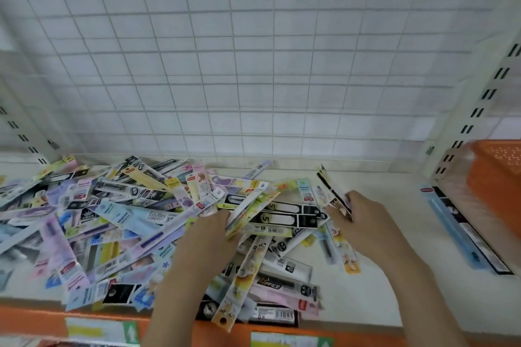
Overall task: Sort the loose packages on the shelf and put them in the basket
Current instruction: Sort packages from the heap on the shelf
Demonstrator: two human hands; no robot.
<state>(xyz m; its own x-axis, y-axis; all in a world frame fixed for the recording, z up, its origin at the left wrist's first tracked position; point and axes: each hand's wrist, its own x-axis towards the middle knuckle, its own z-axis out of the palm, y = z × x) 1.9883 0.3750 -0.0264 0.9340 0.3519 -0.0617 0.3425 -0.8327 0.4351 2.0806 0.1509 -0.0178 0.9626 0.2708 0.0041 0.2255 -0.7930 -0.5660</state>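
A big heap of loose long flat packages point(118, 222) covers the left and middle of the white shelf point(377, 284). My left hand point(208, 236) grips a yellow-green package point(248, 211) at the heap's right side. My right hand point(363, 222) holds a black-and-white package point(331, 186) lifted off the shelf, its far end pointing up and left. An orange basket point(496, 177) stands at the right edge of the shelf. Two sorted packages, one blue point(451, 228) and one black point(473, 234), lie side by side in front of the basket.
A white wire grid point(253, 65) forms the back wall. Slotted shelf uprights point(479, 110) rise at the right and far left. The shelf front has an orange edge strip point(84, 321) with price labels. Bare shelf lies between my right hand and the basket.
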